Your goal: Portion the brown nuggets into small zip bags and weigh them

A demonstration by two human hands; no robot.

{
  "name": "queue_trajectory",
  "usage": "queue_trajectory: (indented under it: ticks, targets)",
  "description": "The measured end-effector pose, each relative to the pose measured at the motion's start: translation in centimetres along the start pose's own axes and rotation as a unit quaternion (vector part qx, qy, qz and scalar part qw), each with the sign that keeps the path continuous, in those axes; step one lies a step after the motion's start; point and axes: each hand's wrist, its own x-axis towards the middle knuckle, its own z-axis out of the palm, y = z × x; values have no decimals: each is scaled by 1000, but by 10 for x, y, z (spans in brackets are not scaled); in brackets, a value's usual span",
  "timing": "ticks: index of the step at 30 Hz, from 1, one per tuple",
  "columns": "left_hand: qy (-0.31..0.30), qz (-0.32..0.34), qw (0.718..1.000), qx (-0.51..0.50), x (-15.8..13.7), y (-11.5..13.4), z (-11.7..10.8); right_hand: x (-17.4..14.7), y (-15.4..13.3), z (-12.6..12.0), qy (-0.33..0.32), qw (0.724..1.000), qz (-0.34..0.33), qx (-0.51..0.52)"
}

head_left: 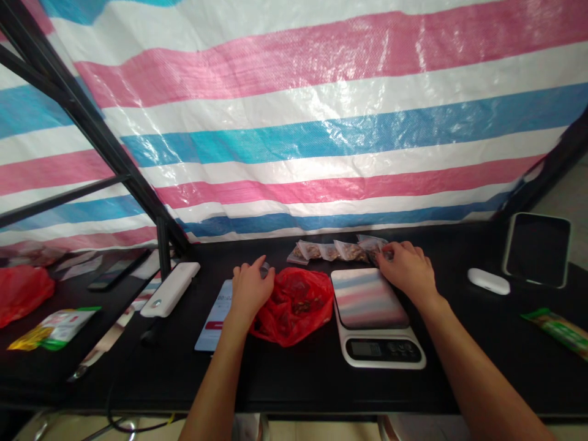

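My right hand [408, 269] pinches the edge of a small clear plastic bag [371, 242] at the right end of a row of filled bags [342, 252]. Brownish pieces show inside these bags. A kitchen scale [370, 300] with a shiny plate lies just below that hand, its plate bare. My left hand [252, 283] is half closed beside an open red plastic bag [298, 309] with dark contents. Something small and greyish shows between its thumb and fingers, too unclear to name. Under the left wrist lies a phone [214, 321] with a lit timer screen.
A white power bank [171, 290] lies at left near a black frame post [163, 242]. To the right are a white earbud case [489, 281], a dark-screened tablet-like device [537, 250] and a green snack packet [560, 331]. A striped sheet [321, 135] hangs behind.
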Motion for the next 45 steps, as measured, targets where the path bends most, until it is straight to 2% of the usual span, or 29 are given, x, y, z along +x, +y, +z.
queue_trajectory:
  ticks: [6, 8, 9, 10, 11, 13, 14, 16, 17, 19, 21, 22, 23, 26, 30, 34, 36, 40, 42, 44, 45]
  targets:
    - [-41, -33, 998, 18, -10, 9, -3, 0, -1, 0, 12, 1000, 5, 17]
    - [-27, -48, 998, 20, -13, 12, -7, 2, 1, -1, 27, 998, 21, 62]
    - [-15, -54, 998, 21, -15, 13, -9, 3, 3, -2, 35, 991, 46, 122]
    - [-2, -58, 998, 21, -18, 14, -12, 4, 6, -4, 44, 975, 77, 206]
    - [12, -62, 998, 22, -22, 15, -16, 4, 10, -7, 50, 946, 108, 300]
    - [48, -64, 997, 13, -33, 19, -24, 1, 16, -16, 57, 873, 145, 462]
    - [69, -59, 996, 1, -41, 23, -28, -3, 18, -21, 60, 847, 145, 508]
    - [135, 23, 983, -122, -57, 35, -35, -14, 17, -34, 68, 814, 123, 564]
    - [136, 84, 968, -193, -66, 43, -37, -22, 14, -41, 69, 792, 110, 597]
    - [88, 168, 934, -303, -81, 62, -39, -40, 0, -52, 50, 723, 79, 684]
    - [23, 193, 909, -369, -93, 80, -38, -58, -21, -60, 13, 687, 33, 725]
    - [-6, 195, 900, -390, -97, 87, -36, -67, -32, -63, -8, 684, 5, 730]
    - [-38, 196, 888, -413, -100, 92, -34, -74, -43, -64, -30, 691, -33, 721]
    - [-114, 179, 855, -474, -103, 95, -27, -90, -68, -65, -80, 694, -136, 702]
    - [-148, 147, 834, -510, -99, 80, -19, -98, -80, -60, -90, 700, -183, 685]
    - [-160, 140, 820, -531, -93, 63, -10, -98, -83, -54, -135, 696, -172, 684]
    - [-157, 142, 824, -526, -91, 57, -6, -98, -86, -51, -146, 692, -146, 692]
    - [-148, 128, 842, -503, -91, 55, -3, -98, -92, -46, -55, 717, -77, 691]
    - [-128, 113, 845, -507, -92, 55, -2, -101, -94, -45, -15, 734, -74, 675]
    - [-106, 91, 835, -533, -92, 54, -2, -106, -96, -43, -7, 754, -80, 652]
    - [-105, 75, 821, -557, -92, 53, -1, -109, -96, -42, -13, 765, -77, 639]
